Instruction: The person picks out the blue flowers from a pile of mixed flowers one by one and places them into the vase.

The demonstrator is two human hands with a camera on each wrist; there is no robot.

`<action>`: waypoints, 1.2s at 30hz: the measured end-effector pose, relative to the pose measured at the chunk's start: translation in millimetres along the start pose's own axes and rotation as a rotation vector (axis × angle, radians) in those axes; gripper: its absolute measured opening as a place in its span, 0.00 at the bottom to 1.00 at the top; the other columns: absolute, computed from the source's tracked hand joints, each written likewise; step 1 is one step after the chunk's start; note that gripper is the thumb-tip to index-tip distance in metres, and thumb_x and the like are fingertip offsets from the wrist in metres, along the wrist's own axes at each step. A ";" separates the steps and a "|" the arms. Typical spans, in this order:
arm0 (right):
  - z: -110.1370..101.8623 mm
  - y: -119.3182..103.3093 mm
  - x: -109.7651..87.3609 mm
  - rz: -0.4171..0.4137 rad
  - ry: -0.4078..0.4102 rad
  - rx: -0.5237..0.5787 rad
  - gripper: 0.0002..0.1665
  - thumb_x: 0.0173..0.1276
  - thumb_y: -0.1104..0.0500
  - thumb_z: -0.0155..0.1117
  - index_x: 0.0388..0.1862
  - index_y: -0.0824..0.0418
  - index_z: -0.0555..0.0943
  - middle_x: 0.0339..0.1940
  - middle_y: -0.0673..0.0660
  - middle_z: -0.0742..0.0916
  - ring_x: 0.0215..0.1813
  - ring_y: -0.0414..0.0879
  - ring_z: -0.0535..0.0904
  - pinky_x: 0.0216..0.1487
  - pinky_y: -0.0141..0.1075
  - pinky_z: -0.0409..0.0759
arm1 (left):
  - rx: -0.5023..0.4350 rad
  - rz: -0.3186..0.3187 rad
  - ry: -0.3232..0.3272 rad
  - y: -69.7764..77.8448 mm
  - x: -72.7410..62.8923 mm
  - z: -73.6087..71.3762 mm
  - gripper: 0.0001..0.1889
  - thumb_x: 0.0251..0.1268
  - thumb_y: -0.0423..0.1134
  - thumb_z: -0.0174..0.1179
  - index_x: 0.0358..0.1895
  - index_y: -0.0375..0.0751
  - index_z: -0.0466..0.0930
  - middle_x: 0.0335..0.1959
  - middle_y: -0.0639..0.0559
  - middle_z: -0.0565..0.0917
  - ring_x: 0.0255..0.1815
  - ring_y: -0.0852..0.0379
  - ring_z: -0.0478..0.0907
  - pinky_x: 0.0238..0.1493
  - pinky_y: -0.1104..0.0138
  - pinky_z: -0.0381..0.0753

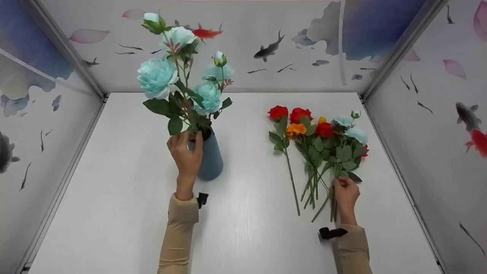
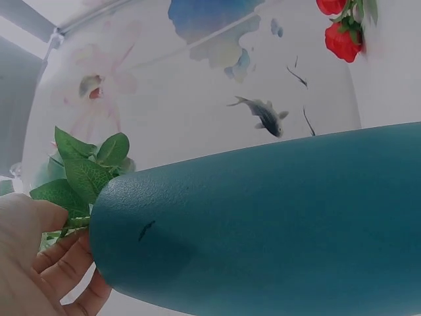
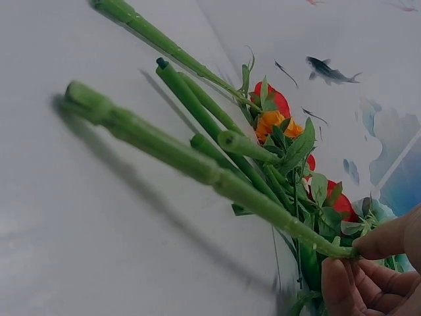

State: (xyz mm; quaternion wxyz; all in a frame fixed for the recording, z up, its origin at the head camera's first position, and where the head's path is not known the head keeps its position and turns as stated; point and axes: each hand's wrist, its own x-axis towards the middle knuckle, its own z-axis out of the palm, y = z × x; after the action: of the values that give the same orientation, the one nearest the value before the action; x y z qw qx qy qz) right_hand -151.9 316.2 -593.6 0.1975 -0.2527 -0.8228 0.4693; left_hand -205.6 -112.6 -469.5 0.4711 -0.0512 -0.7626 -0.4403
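Note:
A blue-grey vase (image 1: pixel 210 161) stands on the left half of the table and holds tall light-blue artificial flowers (image 1: pixel 156 78). At its mouth my left hand (image 1: pixel 185 156) pinches a leafy green stem (image 2: pixel 77 222) between thumb and fingers. On the right side, my right hand (image 1: pixel 347 196) pinches a green flower stem (image 3: pixel 168 151) just under its leaves. The stem's cut end is tilted up off the table in the right wrist view. Light-blue blooms (image 1: pixel 356 135) lie above that hand; leaves partly hide which bloom belongs to the stem.
Red roses (image 1: pixel 300 114) and an orange flower (image 1: pixel 296 130) lie beside the right hand, stems toward me, several overlapping. One red rose (image 1: pixel 277 112) lies apart at their left. Printed panels (image 1: pixel 243 76) enclose the white table (image 1: pixel 247 228) at the back and sides.

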 end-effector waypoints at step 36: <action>-1.2 -3.2 -0.3 0.003 -0.045 -0.026 0.09 0.63 0.64 0.62 0.36 0.71 0.81 0.29 0.60 0.83 0.23 0.29 0.70 0.24 0.23 0.69 | 0.022 0.028 0.073 -8.0 -14.7 -5.6 0.16 0.49 0.31 0.61 0.43 0.29 0.80 0.43 0.39 0.83 0.48 0.43 0.75 0.54 0.49 0.61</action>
State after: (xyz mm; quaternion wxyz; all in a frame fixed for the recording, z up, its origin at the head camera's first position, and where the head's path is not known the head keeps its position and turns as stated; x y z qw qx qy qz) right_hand -151.7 315.5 -590.3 0.1750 -0.2459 -0.8325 0.4645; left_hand -197.7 -116.5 -484.8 0.5055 -0.0404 -0.7488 -0.4267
